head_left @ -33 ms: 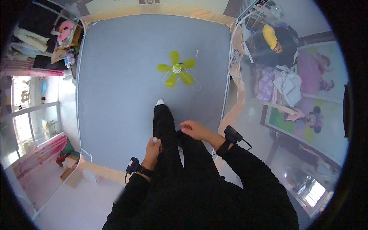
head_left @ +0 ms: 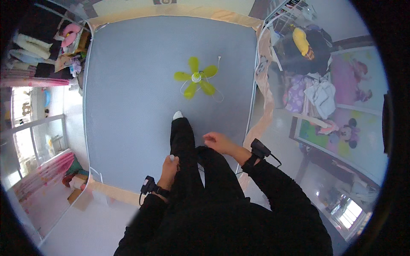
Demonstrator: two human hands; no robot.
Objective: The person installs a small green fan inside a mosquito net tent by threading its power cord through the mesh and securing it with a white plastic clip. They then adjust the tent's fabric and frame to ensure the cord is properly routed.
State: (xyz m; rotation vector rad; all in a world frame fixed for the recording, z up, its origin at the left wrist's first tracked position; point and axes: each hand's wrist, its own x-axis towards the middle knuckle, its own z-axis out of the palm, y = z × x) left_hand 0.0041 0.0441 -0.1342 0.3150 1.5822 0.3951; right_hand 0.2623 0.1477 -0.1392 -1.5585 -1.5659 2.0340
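I sit on a grey-blue mattress point(head_left: 128, 85) with my legs in black trousers point(head_left: 183, 145) stretched forward, a white sock point(head_left: 177, 114) at the toe. My left hand point(head_left: 170, 168) rests on my left thigh, its fingers closed around a small white object point(head_left: 172, 158). My right hand point(head_left: 218, 142) lies on my right knee, fingers loosely apart, holding nothing. A small fan with yellow-green blades point(head_left: 196, 77) and a thin white cord point(head_left: 218, 64) lies flat on the mattress beyond my foot, out of reach of both hands. Black devices are strapped to both wrists.
A tan border point(head_left: 171, 10) edges the mattress. Right of it are a rack with clothes and a yellow item point(head_left: 301, 40), piled laundry point(head_left: 320, 94) and a cartoon-print mat point(head_left: 337, 132). Pink cushions point(head_left: 70, 32) and clutter sit far left; a cardboard box point(head_left: 77, 194) is near left.
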